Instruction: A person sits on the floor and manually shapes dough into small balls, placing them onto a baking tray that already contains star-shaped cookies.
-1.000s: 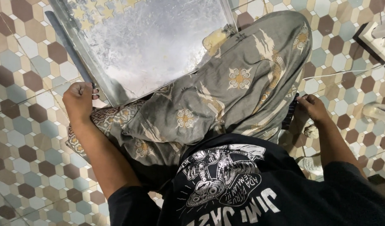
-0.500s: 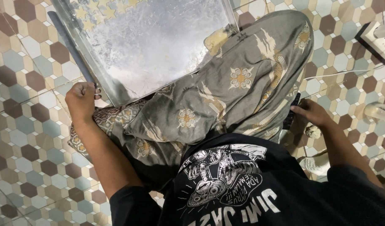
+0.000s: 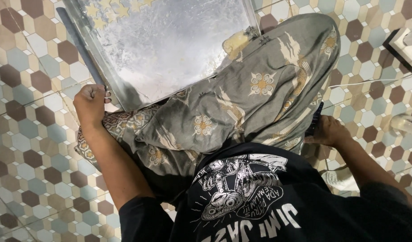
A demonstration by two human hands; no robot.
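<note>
One view, from the head camera, shows you seated on a floor of hexagonal tiles [image 3: 31,148] in brown, beige and pale blue, a patterned grey cloth [image 3: 255,103] draped over your legs and a floured metal tray [image 3: 170,49] lying ahead of you. Your left hand [image 3: 90,104] is curled shut at the tray's near-left corner, the fingers closed against its rim beside a grey bar [image 3: 80,45] along that edge. Your right hand [image 3: 327,131], well apart at the cloth's far side, grips a dark object [image 3: 314,120] that is mostly hidden.
</note>
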